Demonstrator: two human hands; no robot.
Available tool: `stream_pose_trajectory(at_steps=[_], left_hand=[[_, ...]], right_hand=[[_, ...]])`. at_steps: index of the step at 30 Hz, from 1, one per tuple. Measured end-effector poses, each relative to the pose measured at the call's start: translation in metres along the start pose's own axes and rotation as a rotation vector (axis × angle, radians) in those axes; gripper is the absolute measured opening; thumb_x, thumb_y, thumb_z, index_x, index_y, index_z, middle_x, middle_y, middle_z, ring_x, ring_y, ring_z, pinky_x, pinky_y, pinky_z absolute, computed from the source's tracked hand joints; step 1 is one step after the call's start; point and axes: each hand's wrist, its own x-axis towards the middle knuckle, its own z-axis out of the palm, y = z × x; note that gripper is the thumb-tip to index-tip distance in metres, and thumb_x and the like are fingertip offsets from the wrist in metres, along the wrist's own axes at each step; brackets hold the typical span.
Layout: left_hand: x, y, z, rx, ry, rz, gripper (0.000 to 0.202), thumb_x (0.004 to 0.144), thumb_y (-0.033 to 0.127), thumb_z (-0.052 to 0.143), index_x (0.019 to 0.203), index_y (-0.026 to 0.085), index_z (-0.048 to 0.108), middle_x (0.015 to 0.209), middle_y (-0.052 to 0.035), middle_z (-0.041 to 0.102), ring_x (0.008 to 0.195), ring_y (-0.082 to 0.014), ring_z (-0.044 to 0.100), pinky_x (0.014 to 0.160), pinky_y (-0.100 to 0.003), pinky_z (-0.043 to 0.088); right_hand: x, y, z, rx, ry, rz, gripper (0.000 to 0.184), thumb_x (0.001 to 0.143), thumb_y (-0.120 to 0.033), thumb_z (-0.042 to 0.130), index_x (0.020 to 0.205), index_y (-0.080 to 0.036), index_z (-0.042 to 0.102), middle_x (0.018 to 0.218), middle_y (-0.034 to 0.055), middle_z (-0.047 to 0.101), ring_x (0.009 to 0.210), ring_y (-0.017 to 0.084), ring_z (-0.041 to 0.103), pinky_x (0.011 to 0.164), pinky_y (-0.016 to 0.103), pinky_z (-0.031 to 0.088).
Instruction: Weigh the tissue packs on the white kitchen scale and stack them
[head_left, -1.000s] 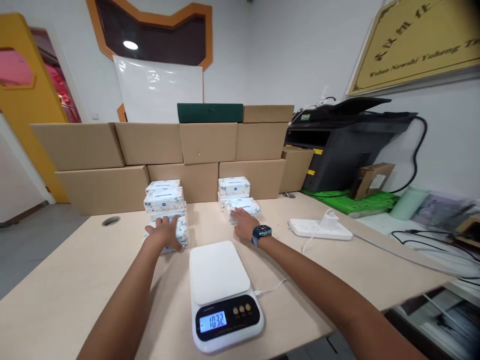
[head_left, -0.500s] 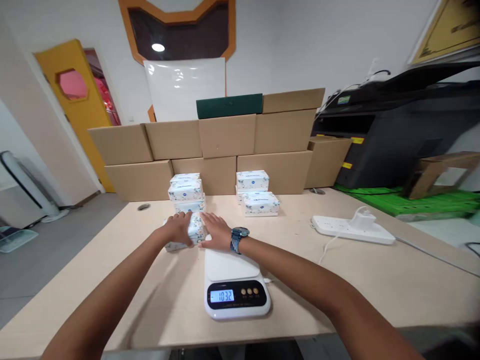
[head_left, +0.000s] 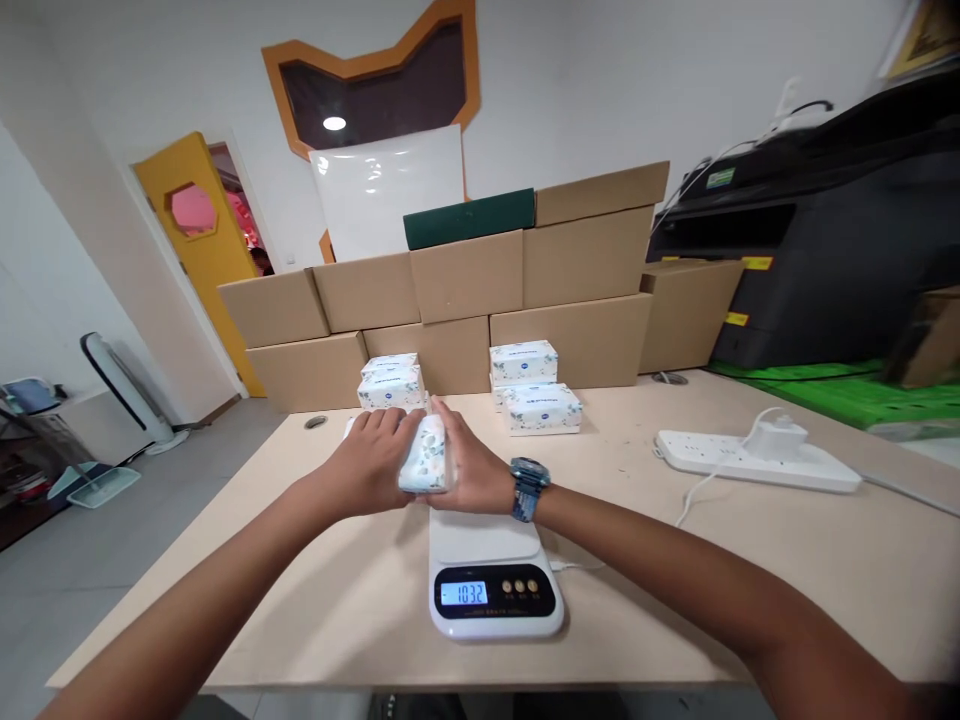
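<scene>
Between my two hands I hold a white flower-printed tissue pack [head_left: 426, 462], lifted just above the far edge of the white kitchen scale [head_left: 491, 570]. My left hand [head_left: 371, 460] grips its left side with fingers curled over the top. My right hand [head_left: 469, 468], with a blue watch on the wrist, presses flat against its right side. The scale's lit display reads 103.2 and its platform is bare. A stack of the same tissue packs [head_left: 390, 382] stands just behind my hands, and a second stack [head_left: 534, 392] stands to its right.
A wall of brown cardboard boxes [head_left: 465, 300] with a green box on top lines the back of the wooden table [head_left: 675, 560]. A white power strip [head_left: 757, 462] with a plugged charger lies at the right. A black printer [head_left: 817, 260] stands beyond it.
My right hand left the right stack and came over to the pack under my left hand. Both hands have lifted that pack off the table towards the scale. The camera swung left.
</scene>
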Motion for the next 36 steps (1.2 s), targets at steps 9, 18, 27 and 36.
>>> stream_pose_trajectory(at_steps=[9, 18, 27, 36], left_hand=[[0.019, 0.035, 0.031, -0.393, -0.182, 0.187, 0.116, 0.070, 0.039, 0.086, 0.169, 0.019, 0.029, 0.158, -0.0187, 0.053, 0.139, -0.0405, 0.055, 0.118, -0.054, 0.047], [0.018, 0.012, 0.065, -0.642, -0.187, 0.159, 0.104, 0.075, 0.045, 0.085, 0.166, 0.026, 0.038, 0.167, -0.0149, 0.047, 0.155, -0.0425, 0.042, 0.131, -0.059, 0.036], [-0.013, 0.027, 0.160, -1.325, 0.088, -0.013, 0.141, 0.081, 0.064, 0.085, 0.170, 0.032, -0.019, 0.183, -0.0220, -0.006, 0.170, -0.0490, 0.007, 0.134, -0.068, 0.024], [-0.014, 0.038, 0.182, -1.537, -0.012, -0.030, 0.154, 0.079, 0.065, 0.085, 0.163, 0.027, -0.039, 0.175, -0.0289, 0.028, 0.163, -0.0471, 0.035, 0.132, -0.073, 0.018]], right_hand=[[-0.088, 0.004, -0.058, 0.088, -0.100, 0.289, 0.149, 0.067, -0.055, 0.097, 0.174, -0.020, 0.001, 0.174, 0.0286, 0.032, 0.161, 0.044, 0.038, 0.131, 0.065, 0.030], [-0.108, 0.035, -0.050, 0.339, -0.086, 0.458, 0.154, 0.062, -0.058, 0.099, 0.172, -0.020, -0.001, 0.175, 0.0297, 0.030, 0.166, 0.041, 0.030, 0.134, 0.063, 0.018], [-0.124, 0.029, -0.045, 0.570, -0.105, 0.558, 0.158, 0.071, -0.062, 0.095, 0.172, -0.023, -0.020, 0.180, 0.0272, 0.021, 0.167, 0.036, 0.031, 0.134, 0.054, 0.024], [-0.134, 0.030, -0.031, 0.555, -0.122, 0.524, 0.168, 0.071, -0.066, 0.093, 0.162, -0.027, -0.042, 0.182, 0.0234, 0.017, 0.168, 0.037, 0.027, 0.134, 0.061, 0.019]])
